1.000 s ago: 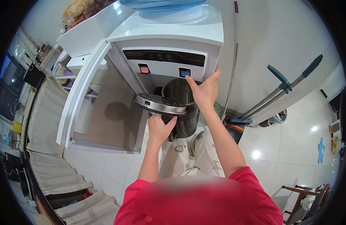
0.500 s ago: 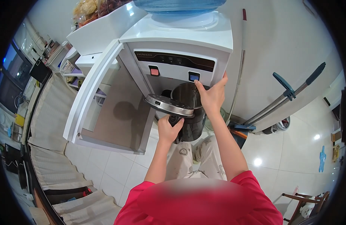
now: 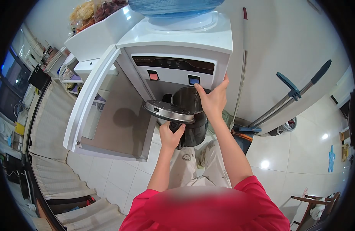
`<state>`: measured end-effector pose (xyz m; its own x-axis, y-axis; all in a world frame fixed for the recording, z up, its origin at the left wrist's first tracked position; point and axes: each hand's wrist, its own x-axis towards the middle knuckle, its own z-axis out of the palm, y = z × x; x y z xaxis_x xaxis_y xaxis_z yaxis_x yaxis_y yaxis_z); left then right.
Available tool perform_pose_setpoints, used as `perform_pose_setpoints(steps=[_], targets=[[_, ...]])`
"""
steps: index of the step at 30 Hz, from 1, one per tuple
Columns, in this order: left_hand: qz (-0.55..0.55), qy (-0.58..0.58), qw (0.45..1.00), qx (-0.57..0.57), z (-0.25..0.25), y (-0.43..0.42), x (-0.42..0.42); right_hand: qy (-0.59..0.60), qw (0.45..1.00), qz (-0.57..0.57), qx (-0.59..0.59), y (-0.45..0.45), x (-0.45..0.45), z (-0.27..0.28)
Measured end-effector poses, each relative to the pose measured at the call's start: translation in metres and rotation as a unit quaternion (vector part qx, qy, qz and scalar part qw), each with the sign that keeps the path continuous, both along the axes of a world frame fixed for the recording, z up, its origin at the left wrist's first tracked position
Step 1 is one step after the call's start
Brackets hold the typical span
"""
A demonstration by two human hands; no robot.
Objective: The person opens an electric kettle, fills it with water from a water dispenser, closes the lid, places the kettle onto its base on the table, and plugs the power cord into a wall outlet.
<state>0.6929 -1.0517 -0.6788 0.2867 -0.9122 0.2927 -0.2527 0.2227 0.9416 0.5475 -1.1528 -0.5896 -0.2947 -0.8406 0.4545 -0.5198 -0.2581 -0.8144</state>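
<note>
My left hand (image 3: 171, 136) is wrapped round the black handle of a dark kettle (image 3: 196, 133). The kettle's steel lid (image 3: 169, 111) stands tilted open above that hand. The open mouth of the kettle is under the outlet area of a white water dispenser (image 3: 177, 41). My right hand (image 3: 214, 99) has its thumb on the lower edge of the blue tap button (image 3: 194, 79), with its fingers spread against the dispenser's right side. A red button (image 3: 153, 76) sits to the left. The dispenser's door (image 3: 93, 96) hangs open on the left.
A blue water bottle (image 3: 173, 7) rests on the dispenser. On the right, a thin pole (image 3: 243, 73), a long-handled broom (image 3: 285, 99) and a dustpan (image 3: 243, 141) lean by the wall. A wooden stool (image 3: 310, 206) stands at the lower right, and shelves (image 3: 67, 73) at the left.
The view has shifted slightly back and forth. Both hands keep their places on the kettle handle and at the blue button.
</note>
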Motion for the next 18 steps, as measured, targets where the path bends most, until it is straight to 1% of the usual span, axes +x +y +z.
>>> perform_pose_setpoints(steps=[11,14,15,17,18], targets=[[0.003,0.006,1.000,-0.002,-0.0015,0.0007,-0.0002,0.001,1.000,-0.001,-0.011,-0.0011,-0.0002,-0.0026],[0.019,-0.012,1.000,0.000,-0.0024,-0.0004,-0.0002,-0.003,1.000,0.000,-0.004,-0.0001,0.0000,-0.0007],[0.028,-0.053,0.998,-0.036,-0.0039,-0.0027,0.0010,-0.003,1.000,0.000,-0.004,0.0004,0.0001,-0.0004],[0.037,-0.093,0.992,-0.073,-0.0065,-0.0041,0.0023,-0.002,1.000,0.001,-0.012,0.0007,0.0001,0.0002],[0.021,-0.049,0.997,-0.050,-0.0076,-0.0037,0.0026,-0.002,1.000,0.001,-0.011,0.0005,-0.0002,-0.0007]])
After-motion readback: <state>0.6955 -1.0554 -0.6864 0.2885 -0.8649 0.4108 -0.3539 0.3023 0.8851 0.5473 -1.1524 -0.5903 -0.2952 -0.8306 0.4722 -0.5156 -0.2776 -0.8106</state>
